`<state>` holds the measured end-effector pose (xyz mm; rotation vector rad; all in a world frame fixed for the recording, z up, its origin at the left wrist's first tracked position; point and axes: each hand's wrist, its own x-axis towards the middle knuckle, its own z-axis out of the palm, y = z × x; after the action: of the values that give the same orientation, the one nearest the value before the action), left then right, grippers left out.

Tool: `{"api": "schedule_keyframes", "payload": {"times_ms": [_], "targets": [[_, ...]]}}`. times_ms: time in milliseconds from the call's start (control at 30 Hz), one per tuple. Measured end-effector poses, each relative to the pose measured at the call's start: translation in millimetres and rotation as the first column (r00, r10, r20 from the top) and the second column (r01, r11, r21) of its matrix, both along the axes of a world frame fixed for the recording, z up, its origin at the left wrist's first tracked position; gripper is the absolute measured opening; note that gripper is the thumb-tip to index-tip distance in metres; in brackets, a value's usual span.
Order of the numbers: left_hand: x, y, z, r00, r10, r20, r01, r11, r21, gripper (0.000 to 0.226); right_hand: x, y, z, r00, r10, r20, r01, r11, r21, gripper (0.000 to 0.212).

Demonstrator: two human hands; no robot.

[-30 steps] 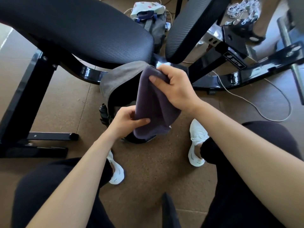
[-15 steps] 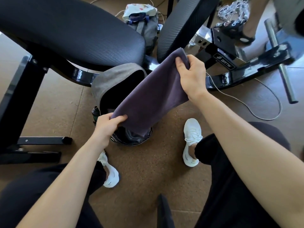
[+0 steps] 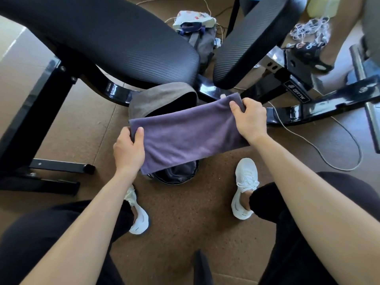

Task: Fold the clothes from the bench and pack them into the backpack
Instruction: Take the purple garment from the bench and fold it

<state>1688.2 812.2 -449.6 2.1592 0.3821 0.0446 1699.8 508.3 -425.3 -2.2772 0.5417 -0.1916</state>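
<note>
A purple-grey cloth (image 3: 189,134) is stretched flat between my hands, folded into a long band. My left hand (image 3: 128,149) grips its left end and my right hand (image 3: 249,119) grips its upper right end. Directly beneath the cloth stands the grey backpack (image 3: 158,99) on the floor, its top flap thrown back and its dark opening partly hidden by the cloth. The black padded bench (image 3: 115,38) runs across the top of the view, just behind the backpack; no clothes show on it.
A second grey bag (image 3: 197,36) with a patterned top sits on the floor beyond the bench. The bench's black steel frame (image 3: 308,108) and legs flank the backpack. A white cord (image 3: 320,151) trails on the right floor. My white shoes (image 3: 244,188) straddle the brown floor.
The cloth went from bunched in both hands to pulled out into a flat band. My right hand swung up and right, then settled lower; my left hand took the left end.
</note>
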Motion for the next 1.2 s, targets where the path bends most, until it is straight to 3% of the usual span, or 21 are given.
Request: {"api": "schedule_keyframes", "payload": {"times_ms": [333,533,767,867,967,1133,1200], "targets": [[0,-2,10,0.999,-0.028,-0.046,0.021,0.988,-0.151,0.025,-3,24,-9,0.994,0.096,-0.047,-0.092,0.992,0.092,0.030],[-4,-21,12,0.987,-0.161,-0.028,0.148,0.951,-0.270,0.028,-6,50,-15,0.973,0.225,-0.042,-0.215,0.962,0.166,0.034],[-7,-42,17,0.949,-0.314,-0.022,0.287,0.893,-0.346,0.033,-10,72,-19,0.923,0.384,0.030,-0.376,0.882,0.284,0.022],[-8,-49,16,0.930,-0.366,-0.039,0.326,0.868,-0.376,0.031,-13,81,-16,0.885,0.463,0.052,-0.446,0.810,0.382,0.032],[-8,-52,21,0.911,-0.401,-0.094,0.311,0.818,-0.485,0.013,-14,84,-14,0.871,0.490,0.025,-0.447,0.772,0.452,0.042],[-8,-48,25,0.862,-0.494,-0.111,0.346,0.735,-0.583,0.043,-17,81,-13,0.863,0.505,-0.019,-0.444,0.776,0.447,0.046],[-6,-47,24,0.851,-0.508,-0.130,0.337,0.720,-0.606,0.050,-16,79,-15,0.875,0.484,-0.016,-0.435,0.799,0.416,0.037]]}}
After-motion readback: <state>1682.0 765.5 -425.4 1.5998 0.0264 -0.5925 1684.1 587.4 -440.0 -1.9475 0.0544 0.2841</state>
